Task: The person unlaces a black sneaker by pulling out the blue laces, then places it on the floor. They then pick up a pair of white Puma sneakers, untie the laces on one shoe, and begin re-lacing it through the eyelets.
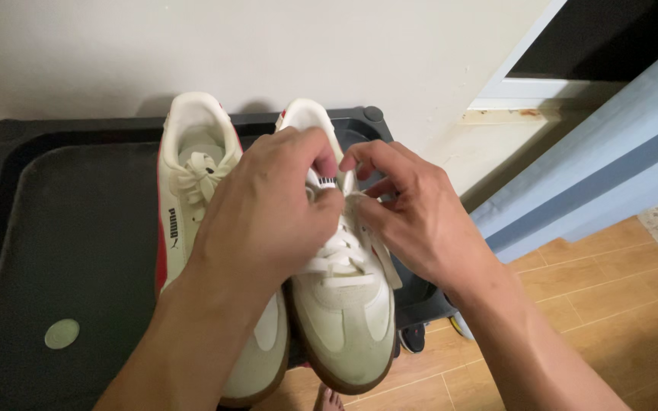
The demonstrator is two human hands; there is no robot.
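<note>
From the head camera, looking down: two cream sneakers stand side by side on a black plastic rack top [78, 228] set against a pale wall [268, 46], toes pointing toward the person. The left sneaker [192, 175] has a red stripe along its side and its laces are tied in a bow near the tongue. The right sneaker [344, 312] sits just beside it, touching or nearly so, with its toe reaching past the front edge of the rack.

The left hand [268, 213] lies over the upper part of the right sneaker, thumb and forefinger pinched on a white lace [336, 251] near the tongue. The right hand [413, 213] comes in from the other side, its fingers curled and pinching the same lacing close to the left fingertips.

A small pale green round disc [62, 333] lies on the rack, well apart from the shoes. To the right are a wooden floor [595, 304] and a light blue door edge [595, 152].
</note>
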